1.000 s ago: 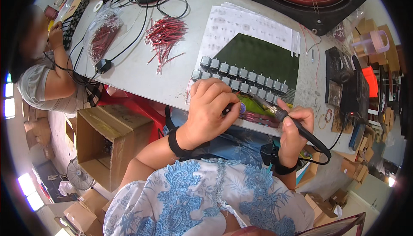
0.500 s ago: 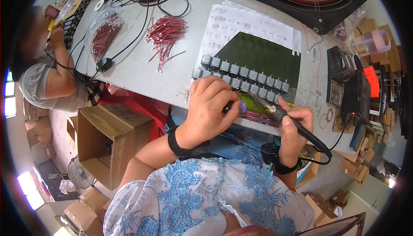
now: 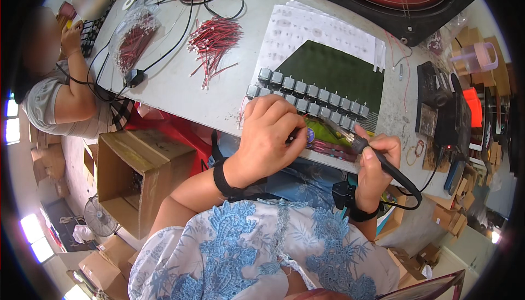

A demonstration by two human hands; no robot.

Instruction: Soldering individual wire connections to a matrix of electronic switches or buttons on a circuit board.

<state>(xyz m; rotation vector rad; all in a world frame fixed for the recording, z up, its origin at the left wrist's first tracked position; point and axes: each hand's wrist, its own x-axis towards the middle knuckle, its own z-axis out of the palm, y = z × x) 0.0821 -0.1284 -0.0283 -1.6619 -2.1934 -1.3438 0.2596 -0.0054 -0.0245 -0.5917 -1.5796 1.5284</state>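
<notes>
My right hand [image 3: 381, 158] is closed round the dark handle of a soldering iron [image 3: 402, 179]. Its metal tip points up and left to the nearer of two rows of small silver motors [image 3: 313, 90]. These stand along the near edge of a dark green mat [image 3: 333, 70], pins upward. My left hand [image 3: 269, 133] is beside the left end of the rows, fingers curled in a pinch; what they hold, if anything, is hidden. Between my hands, at the table's edge, lies something bright green [image 3: 325, 131] beside red wires [image 3: 333, 148].
Red wires with white connectors [image 3: 213, 40] lie piled on the table, beside a plastic bag of more [image 3: 134, 43]. A black-framed fan [image 3: 410, 29] stands at the far right, the soldering station [image 3: 445, 103] nearer. At left sit a co-worker [image 3: 63, 100] and an open cardboard box [image 3: 164, 158].
The whole view has shifted slightly. My hands and the soldering iron keep nearly the same place over the motors. A blurred shape has come into view behind the co-worker.
</notes>
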